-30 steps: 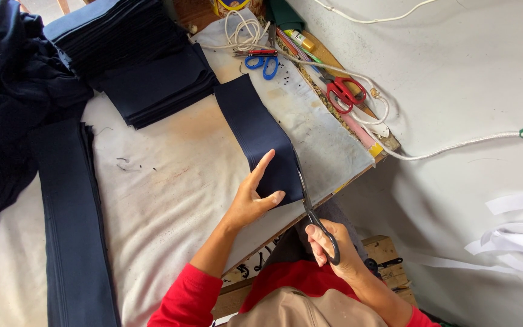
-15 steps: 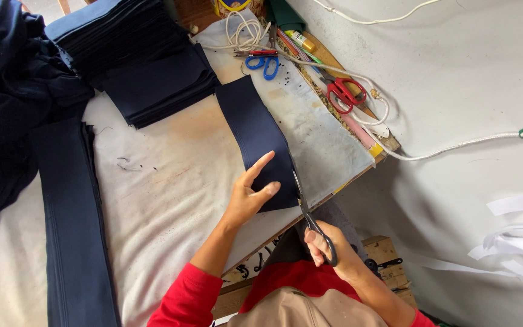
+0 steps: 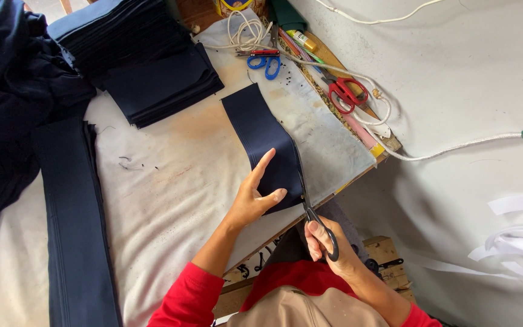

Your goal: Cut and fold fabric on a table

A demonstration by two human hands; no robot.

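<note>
A curved strip of dark navy fabric [image 3: 260, 130] lies on the white padded table [image 3: 171, 181], running from the middle toward the near edge. My left hand [image 3: 254, 197] rests flat on its near end, fingers spread. My right hand [image 3: 327, 242] grips black-handled scissors [image 3: 309, 206] at the table's near edge. Their blades point up along the right edge of the strip.
Stacks of cut navy pieces [image 3: 146, 66] lie at the back, a long navy band [image 3: 74, 218] and a heap of dark cloth [image 3: 7, 103] at the left. Blue-handled scissors [image 3: 264, 60], red-handled scissors [image 3: 345, 94], a white cord [image 3: 455, 145] and pens sit along the right edge.
My right hand has pushed the scissors slightly farther up the strip's right edge. My left hand has shifted a little on the fabric's near end.
</note>
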